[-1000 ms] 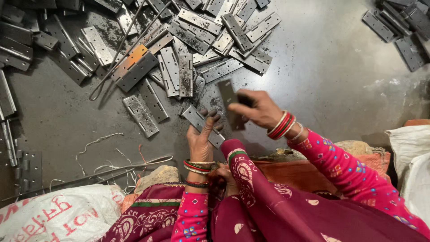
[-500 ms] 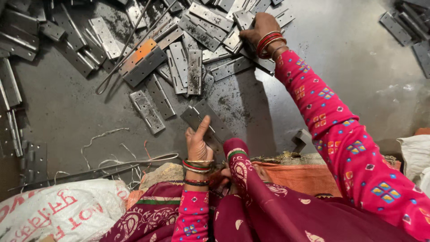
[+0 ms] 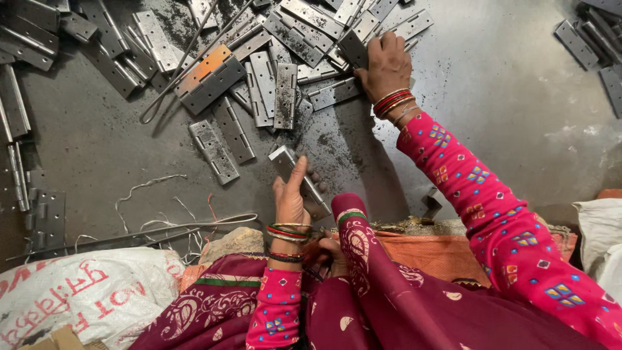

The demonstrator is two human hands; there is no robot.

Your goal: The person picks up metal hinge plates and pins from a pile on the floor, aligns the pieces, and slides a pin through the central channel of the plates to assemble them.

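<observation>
My left hand (image 3: 291, 198) grips a grey metal hinge (image 3: 299, 181) that rests tilted on the dark metal floor (image 3: 492, 129) just in front of my knees. My right hand (image 3: 387, 65) is stretched far forward into the pile of metal hinges (image 3: 285, 71), with its fingers closed on a dark hinge leaf (image 3: 354, 48) at the pile's right side. Both wrists carry red and green bangles, and both sleeves are bright pink.
More hinges lie scattered at the far left (image 3: 39, 39) and top right (image 3: 593, 45). An orange-rusted hinge (image 3: 206, 74) sits in the pile. Thin metal rods (image 3: 188, 58) cross it. A printed white sack (image 3: 84, 298) lies bottom left, orange cloth (image 3: 447, 253) by my knees.
My right hand has gone from near my left hand out to the far pile and closed on a hinge leaf there. My left hand stays on the near hinge.
</observation>
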